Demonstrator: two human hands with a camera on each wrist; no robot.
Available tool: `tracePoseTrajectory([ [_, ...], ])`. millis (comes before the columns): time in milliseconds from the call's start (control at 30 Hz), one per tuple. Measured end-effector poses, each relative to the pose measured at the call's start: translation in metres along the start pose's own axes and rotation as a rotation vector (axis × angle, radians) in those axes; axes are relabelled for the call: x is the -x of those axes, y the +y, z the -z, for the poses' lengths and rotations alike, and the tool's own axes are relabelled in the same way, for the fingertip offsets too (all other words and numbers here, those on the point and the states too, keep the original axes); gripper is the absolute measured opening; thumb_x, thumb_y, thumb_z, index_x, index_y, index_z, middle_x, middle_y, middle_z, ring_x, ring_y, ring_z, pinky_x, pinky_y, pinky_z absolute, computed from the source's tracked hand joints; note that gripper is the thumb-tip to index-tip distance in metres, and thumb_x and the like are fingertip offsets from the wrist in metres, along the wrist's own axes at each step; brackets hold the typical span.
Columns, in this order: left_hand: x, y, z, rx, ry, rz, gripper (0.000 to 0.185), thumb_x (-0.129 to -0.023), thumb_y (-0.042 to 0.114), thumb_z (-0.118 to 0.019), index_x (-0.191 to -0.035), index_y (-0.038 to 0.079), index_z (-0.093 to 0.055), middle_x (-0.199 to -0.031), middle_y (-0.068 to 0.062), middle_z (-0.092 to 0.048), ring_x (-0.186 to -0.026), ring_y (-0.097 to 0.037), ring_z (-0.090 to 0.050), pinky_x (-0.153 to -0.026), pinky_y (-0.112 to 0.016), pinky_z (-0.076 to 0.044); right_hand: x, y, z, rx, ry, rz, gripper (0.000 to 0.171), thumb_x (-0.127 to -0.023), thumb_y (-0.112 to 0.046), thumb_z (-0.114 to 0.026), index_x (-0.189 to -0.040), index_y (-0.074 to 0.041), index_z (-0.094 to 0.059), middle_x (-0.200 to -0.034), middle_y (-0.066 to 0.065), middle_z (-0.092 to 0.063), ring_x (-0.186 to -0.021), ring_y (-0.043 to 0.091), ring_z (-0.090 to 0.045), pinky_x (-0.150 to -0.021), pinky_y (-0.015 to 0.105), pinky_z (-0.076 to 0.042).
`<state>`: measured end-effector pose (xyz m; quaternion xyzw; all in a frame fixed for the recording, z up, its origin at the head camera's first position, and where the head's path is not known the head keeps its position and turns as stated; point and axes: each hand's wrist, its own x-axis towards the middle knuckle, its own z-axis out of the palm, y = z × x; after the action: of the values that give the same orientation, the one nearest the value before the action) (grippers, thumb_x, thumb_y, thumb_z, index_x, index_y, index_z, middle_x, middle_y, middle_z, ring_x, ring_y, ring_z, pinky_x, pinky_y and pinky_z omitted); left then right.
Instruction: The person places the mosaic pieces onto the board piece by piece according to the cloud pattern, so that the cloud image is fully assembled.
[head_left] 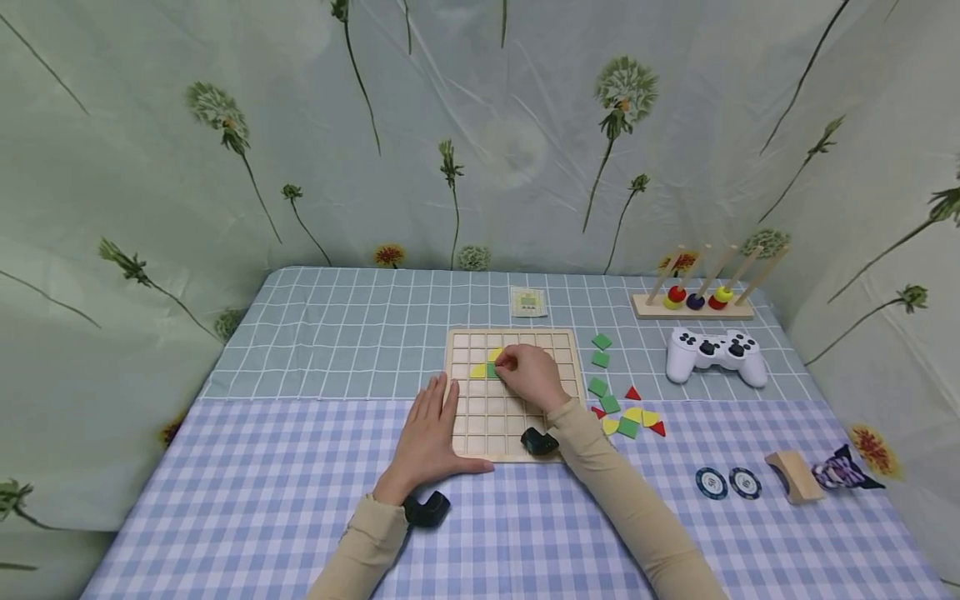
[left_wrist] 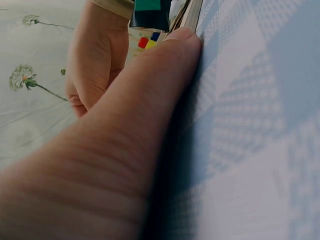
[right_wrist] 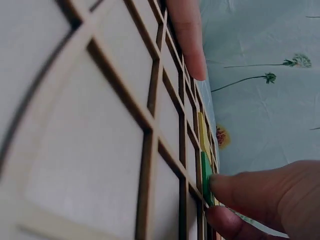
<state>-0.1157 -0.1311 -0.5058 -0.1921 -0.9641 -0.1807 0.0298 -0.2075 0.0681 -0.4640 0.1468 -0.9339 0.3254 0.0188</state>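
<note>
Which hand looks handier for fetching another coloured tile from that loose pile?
Probably the right hand: the loose tiles lie on its side of the wooden grid board, while the left hand rests flat at the board's opposite edge.

Game controller [head_left: 716, 354]: white, on the worktop's right side, near the loose tiles.
Peg stand [head_left: 693, 304]: wooden, behind the controller, with red, dark blue and yellow rings low on its tilted rods.
Poker chips [head_left: 727, 482]: two, side by side, near the front right.
Wooden block [head_left: 793, 476]: arched, just right of the chips.
Small card [head_left: 528, 302]: flat, behind the board.
</note>
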Motion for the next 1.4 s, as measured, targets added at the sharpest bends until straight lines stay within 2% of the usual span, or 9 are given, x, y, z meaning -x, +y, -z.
tracePoseTrajectory([
  [200, -0.001, 0.001, -0.001, 0.002, -0.004, 0.002, 0.133, -0.059, 0.083, -0.062, -0.151, -0.001, -0.013, -0.156, -0.020, -0.006, -0.143, -0.031, 0.000, -0.114, -0.041, -0.005, 0.008, 0.011, 0.016, -0.063, 0.016, -0.029, 0.008, -0.085, -0.019, -0.071, -0.087, -0.012, -0.074, -0.072, -0.006, -0.061, -0.066, 0.012, -0.055, -0.060, 0.029, -0.043],
  [433, 0.000, 0.000, -0.001, 0.001, -0.002, 0.003, 0.132, -0.060, 0.080, -0.064, -0.150, -0.001, -0.013, -0.156, -0.021, -0.007, -0.143, -0.031, -0.001, -0.114, -0.042, -0.006, 0.018, 0.050, 0.051, -0.091, 0.097, -0.089, 0.022, -0.087, -0.021, -0.069, -0.101, -0.004, -0.070, -0.079, 0.005, -0.063, -0.061, 0.017, -0.052, -0.050, 0.029, -0.038],
  [567, 0.000, -0.001, -0.002, -0.003, -0.006, 0.000, 0.131, -0.061, 0.081, -0.063, -0.151, 0.000, -0.012, -0.156, -0.020, -0.006, -0.143, -0.031, 0.000, -0.114, -0.042, -0.005, 0.026, 0.076, 0.072, -0.058, 0.131, -0.141, 0.026, -0.088, -0.021, -0.068, -0.104, -0.002, -0.068, -0.086, 0.011, -0.065, -0.068, 0.023, -0.056, -0.054, 0.032, -0.041],
  [733, 0.001, 0.000, -0.001, 0.006, -0.001, 0.000, 0.131, -0.061, 0.080, -0.064, -0.151, 0.000, -0.013, -0.156, -0.019, -0.006, -0.143, -0.030, 0.000, -0.114, -0.042, -0.005, 0.033, 0.102, 0.089, 0.030, 0.115, -0.213, 0.025, -0.087, -0.020, -0.069, -0.102, 0.000, -0.068, -0.091, 0.016, -0.065, -0.081, 0.031, -0.058, -0.066, 0.040, -0.044],
  [867, 0.001, 0.001, -0.001, 0.012, 0.019, -0.004, 0.130, -0.060, 0.079, -0.066, -0.151, 0.000, -0.015, -0.156, -0.019, -0.007, -0.143, -0.031, -0.002, -0.114, -0.043, -0.007, 0.038, 0.112, 0.093, 0.064, 0.073, -0.246, 0.028, -0.087, -0.020, -0.070, -0.102, 0.003, -0.068, -0.095, 0.018, -0.064, -0.086, 0.033, -0.057, -0.074, 0.045, -0.045],
  [1033, 0.000, 0.002, -0.002, 0.018, 0.029, -0.006, 0.130, -0.061, 0.080, -0.064, -0.150, 0.000, -0.015, -0.156, -0.019, -0.007, -0.143, -0.032, -0.003, -0.114, -0.044, -0.006, 0.041, 0.117, 0.094, 0.074, 0.052, -0.263, 0.030, -0.086, -0.021, -0.070, -0.103, 0.003, -0.068, -0.098, 0.020, -0.063, -0.087, 0.033, -0.057, -0.074, 0.046, -0.045],
  [1233, 0.002, 0.002, -0.003, 0.009, 0.024, 0.015, 0.131, -0.060, 0.080, -0.064, -0.151, 0.000, -0.014, -0.156, -0.018, -0.006, -0.143, -0.030, -0.002, -0.114, -0.043, -0.005, 0.040, 0.116, 0.090, 0.045, 0.091, -0.226, 0.026, -0.083, -0.019, -0.073, -0.098, 0.001, -0.066, -0.092, 0.017, -0.064, -0.081, 0.031, -0.057, -0.070, 0.043, -0.043],
  [1400, 0.000, 0.002, -0.004, 0.009, 0.034, 0.002, 0.131, -0.060, 0.081, -0.063, -0.151, 0.000, -0.015, -0.156, -0.019, -0.007, -0.143, -0.031, -0.003, -0.114, -0.043, -0.006, 0.043, 0.115, 0.089, 0.013, 0.135, -0.220, 0.019, -0.082, -0.016, -0.074, -0.090, -0.003, -0.062, -0.088, 0.014, -0.066, -0.079, 0.030, -0.059, -0.069, 0.042, -0.044],
])
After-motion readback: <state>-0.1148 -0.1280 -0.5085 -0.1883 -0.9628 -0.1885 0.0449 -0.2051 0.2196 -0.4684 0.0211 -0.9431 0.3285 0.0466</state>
